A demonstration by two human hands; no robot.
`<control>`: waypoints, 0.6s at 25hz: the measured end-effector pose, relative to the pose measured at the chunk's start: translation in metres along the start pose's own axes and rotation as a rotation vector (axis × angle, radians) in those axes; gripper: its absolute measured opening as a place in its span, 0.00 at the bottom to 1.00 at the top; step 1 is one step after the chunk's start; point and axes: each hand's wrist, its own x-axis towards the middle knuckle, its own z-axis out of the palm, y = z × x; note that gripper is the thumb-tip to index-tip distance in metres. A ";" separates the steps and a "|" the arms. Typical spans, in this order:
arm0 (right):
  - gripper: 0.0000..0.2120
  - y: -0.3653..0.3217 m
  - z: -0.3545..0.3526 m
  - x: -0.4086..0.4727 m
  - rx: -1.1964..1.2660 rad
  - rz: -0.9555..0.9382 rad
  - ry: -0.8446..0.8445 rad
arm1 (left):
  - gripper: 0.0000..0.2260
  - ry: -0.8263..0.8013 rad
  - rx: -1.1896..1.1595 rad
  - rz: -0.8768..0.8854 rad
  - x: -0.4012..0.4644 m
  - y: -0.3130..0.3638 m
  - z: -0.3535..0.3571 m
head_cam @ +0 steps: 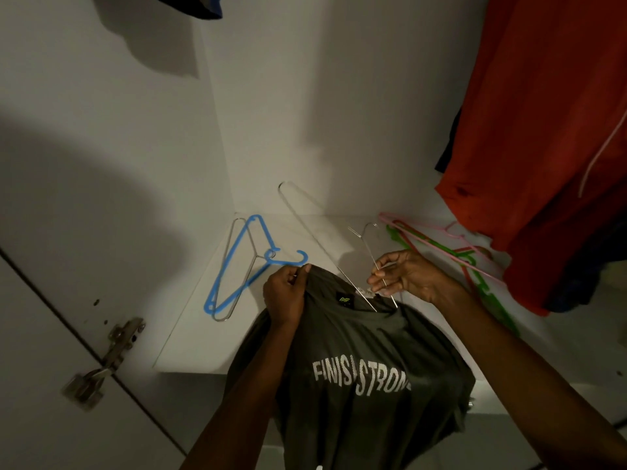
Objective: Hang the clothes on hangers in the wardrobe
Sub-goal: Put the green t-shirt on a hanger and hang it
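The grey T-shirt (359, 368) hangs in front of the wardrobe shelf (190, 340), its shoulder bunched in the left hand (286, 295). The right hand (405, 276) pinches the wire hanger (371, 252), whose neck slants up-left out of the collar, hook pointing away

The lower part of a grey T-shirt (366, 368) runs off the bottom edge. A thin wire hanger (369, 252) disappears into its neck opening, so the hanger's shoulders are hidden inside the cloth. The printed words fold over, hiding some letters. A red garment (543, 130) is cut off at the top and right edges. A dark item (193, 5) at the top edge shows only its hem.
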 end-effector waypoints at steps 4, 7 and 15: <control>0.04 -0.002 -0.007 -0.011 -0.389 0.098 0.001 | 0.08 -0.047 -0.107 -0.155 0.004 0.001 -0.009; 0.06 -0.001 -0.019 -0.019 -0.550 0.099 0.112 | 0.08 -0.155 -0.200 -0.342 0.015 0.006 -0.018; 0.28 0.012 -0.024 -0.031 -0.354 -0.027 0.098 | 0.09 -0.406 -0.366 -0.756 0.057 0.012 -0.036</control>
